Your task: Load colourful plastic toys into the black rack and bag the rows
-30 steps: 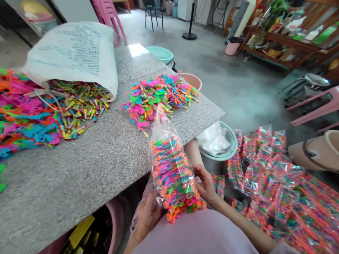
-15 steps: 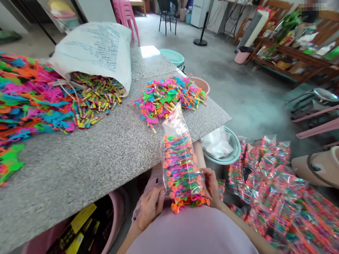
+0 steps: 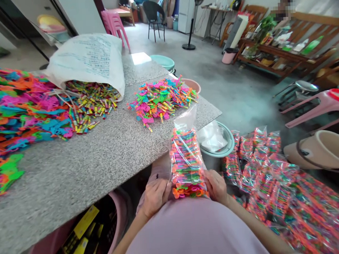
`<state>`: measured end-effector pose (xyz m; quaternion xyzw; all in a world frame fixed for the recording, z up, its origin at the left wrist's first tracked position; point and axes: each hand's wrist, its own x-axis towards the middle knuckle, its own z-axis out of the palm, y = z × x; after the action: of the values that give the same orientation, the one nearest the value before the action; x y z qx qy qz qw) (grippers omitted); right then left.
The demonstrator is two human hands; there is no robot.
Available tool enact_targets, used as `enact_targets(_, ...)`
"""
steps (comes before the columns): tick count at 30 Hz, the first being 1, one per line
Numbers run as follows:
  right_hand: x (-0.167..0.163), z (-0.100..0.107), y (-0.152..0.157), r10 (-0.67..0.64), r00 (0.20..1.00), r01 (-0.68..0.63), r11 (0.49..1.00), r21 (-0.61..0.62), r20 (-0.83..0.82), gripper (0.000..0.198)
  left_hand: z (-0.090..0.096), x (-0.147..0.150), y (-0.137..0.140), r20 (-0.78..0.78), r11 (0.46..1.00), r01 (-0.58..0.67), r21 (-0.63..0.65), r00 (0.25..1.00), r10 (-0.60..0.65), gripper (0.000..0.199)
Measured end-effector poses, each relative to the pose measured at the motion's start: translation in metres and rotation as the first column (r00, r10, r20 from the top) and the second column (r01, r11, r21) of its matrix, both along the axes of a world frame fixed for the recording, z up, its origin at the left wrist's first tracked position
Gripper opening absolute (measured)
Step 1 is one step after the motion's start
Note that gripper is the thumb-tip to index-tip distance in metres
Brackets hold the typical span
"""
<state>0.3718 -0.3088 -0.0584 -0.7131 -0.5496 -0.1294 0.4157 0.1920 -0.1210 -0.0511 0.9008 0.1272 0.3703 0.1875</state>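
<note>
A clear plastic bag (image 3: 187, 159) packed with rows of small colourful plastic toys lies across my lap, its empty end pointing at the table. My left hand (image 3: 155, 196) pinches the bag's left edge near the end closest to me. On the opposite edge, my right hand (image 3: 216, 185) is closed on the plastic at about the same height. Orange round ends of the toys show along both sides of the bag. Beyond it, a loose pile of similar colourful pieces (image 3: 163, 97) rests on the speckled stone table (image 3: 109, 151).
A white sack (image 3: 86, 57) spills small yellow-and-red tubes beside a big heap of coloured plastic pieces (image 3: 24, 106). Filled bags (image 3: 271, 186) cover the floor at right, near a beige bucket (image 3: 306, 152). A blue basin (image 3: 229, 143) holds clear plastic. Under the table stands a pink tub (image 3: 121, 214).
The filled bag has shifted slightly right and its empty end now leans right. Both hands have risen a little along its edges and still grip it. My view has turned slightly.
</note>
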Motion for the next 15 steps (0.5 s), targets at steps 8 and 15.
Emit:
enact_targets(8,0.047,0.129,0.039,-0.101,0.94,0.109,0.994,0.008,-0.325,0.013,0.114,0.065,0.035,0.103,0.99,-0.134,0.049,0.986,0.128,0.041)
enact_targets(15,0.086,0.215,0.068,0.086,0.882,-0.113,0.993,-0.032,-0.464,0.025,0.205,0.089,0.074,-0.186,0.933,0.072,-0.353,0.972,-0.145,0.044)
